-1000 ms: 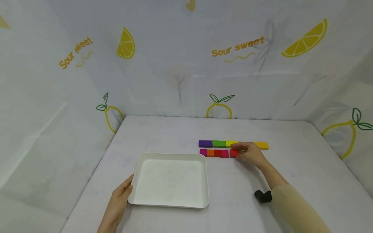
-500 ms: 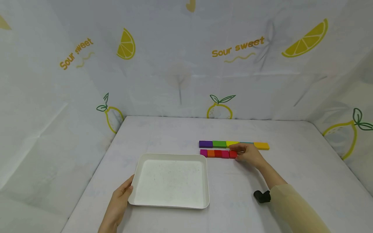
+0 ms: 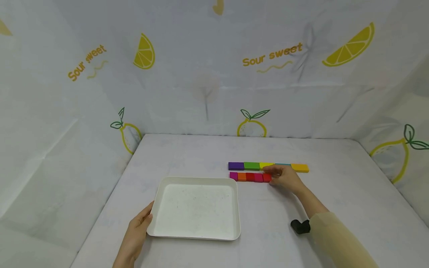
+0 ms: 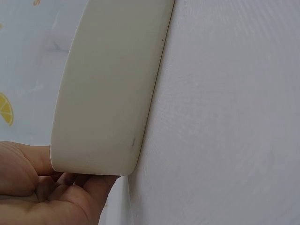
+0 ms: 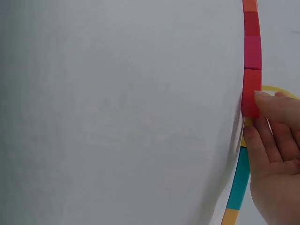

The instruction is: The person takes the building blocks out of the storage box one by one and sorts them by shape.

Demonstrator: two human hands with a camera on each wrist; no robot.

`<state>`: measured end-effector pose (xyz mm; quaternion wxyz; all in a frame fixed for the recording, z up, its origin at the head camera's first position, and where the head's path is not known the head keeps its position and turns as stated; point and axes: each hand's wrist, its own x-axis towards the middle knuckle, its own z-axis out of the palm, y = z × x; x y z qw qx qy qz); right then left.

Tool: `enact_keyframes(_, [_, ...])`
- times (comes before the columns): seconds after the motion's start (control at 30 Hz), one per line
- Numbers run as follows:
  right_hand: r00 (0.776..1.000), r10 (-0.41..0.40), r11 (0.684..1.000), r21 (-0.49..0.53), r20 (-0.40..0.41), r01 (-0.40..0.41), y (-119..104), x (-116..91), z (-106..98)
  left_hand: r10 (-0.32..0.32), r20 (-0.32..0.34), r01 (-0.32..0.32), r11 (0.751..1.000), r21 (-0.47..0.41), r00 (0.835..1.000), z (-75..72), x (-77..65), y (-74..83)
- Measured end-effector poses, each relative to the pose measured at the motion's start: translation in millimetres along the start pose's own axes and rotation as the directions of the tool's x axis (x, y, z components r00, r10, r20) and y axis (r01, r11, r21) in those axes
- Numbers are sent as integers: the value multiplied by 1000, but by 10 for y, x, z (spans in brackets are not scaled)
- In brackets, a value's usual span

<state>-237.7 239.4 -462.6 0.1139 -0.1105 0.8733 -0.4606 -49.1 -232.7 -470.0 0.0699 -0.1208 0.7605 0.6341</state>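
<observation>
My right hand pinches a bright red wooden block at the right end of the front row. In the right wrist view the thumb lies on that red block, which meets a pink block. Further left in this row are a dark red block, an orange block and a magenta block. At the left, my left hand grips the side of a white rectangular tray. The left wrist view shows its curled fingers against the tray's outer wall.
Behind runs a row of longer blocks: purple, green, yellow, blue, partly covered by the right hand, and yellow-orange. A black angled object lies by the right sleeve. A lemon-print cloth rises behind the table.
The right hand has slid the red block a little left, closing the gap to the pink block. The left hand and the tray stay in place.
</observation>
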Motion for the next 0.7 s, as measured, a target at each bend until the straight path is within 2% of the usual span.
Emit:
enact_keyframes(0.13, [998, 28, 999, 25, -57, -27, -109, -46, -4, -5, -5, 5, 1000, 3, 1000, -15, -5, 2])
enact_keyframes(0.3, [996, -7, 997, 76, -91, 14, -323, -158, 55, 3, 0, -3, 1000, 2, 1000, -31, -11, -6])
enact_keyframes(0.47, [992, 13, 1000, 21, -126, -10, -496, -322, 254, -2, -7, 3, 1000, 25, 1000, -40, 8, 3])
enact_keyframes(0.53, [987, 39, 999, -6, -154, -40, -537, -372, 341, 7, -12, -6, 998, 70, 1000, -48, 12, 30])
enact_keyframes(0.6, [982, 57, 998, -26, -179, -62, -565, -412, 417, 29, -25, -25, 988, 154, 999, -55, 1, 91])
enact_keyframes(0.7, [977, 58, 997, -39, -203, -67, -596, -448, 504, 84, -43, -66, 948, 312, 996, -65, -19, 249])
